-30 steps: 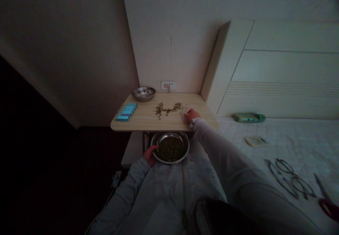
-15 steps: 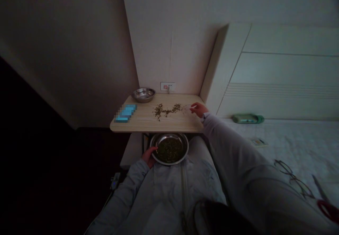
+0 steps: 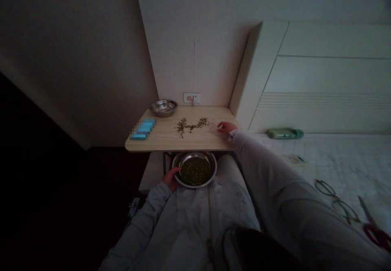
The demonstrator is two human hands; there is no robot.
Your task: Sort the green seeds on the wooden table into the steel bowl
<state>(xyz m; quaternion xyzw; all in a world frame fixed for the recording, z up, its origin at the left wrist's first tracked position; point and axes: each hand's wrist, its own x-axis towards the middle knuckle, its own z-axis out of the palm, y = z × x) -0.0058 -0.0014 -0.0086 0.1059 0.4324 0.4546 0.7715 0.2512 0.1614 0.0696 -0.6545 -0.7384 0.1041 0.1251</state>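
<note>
My left hand [image 3: 171, 179] is closed on the left rim of a steel bowl [image 3: 213, 177] in my lap, its thumb over the edge. Dark green, grain-like bits [image 3: 195, 170] fill the bowl's bottom. Over the right side of the small wooden table [image 3: 159, 144], my right hand [image 3: 226, 128] is pinched round a thin, see-through piece [image 3: 214, 129] that looks like clear plastic; its exact kind is hard to make out. Left of those fingers, similar green bits [image 3: 191, 127] lie scattered across the tabletop in a loose band.
A second steel bowl [image 3: 163, 108] stands at the table's back left, behind a blurred blue item [image 3: 143, 130]. A wall socket [image 3: 192, 98] is behind the table. On the bed at right lie a green bottle [image 3: 285, 133], glasses [image 3: 336, 201] and red-handled scissors [image 3: 377, 235].
The view has shifted slightly. My right hand has turned a little and its fingers are drawn in more, still with the clear piece. My left hand keeps its hold on the bowl.
</note>
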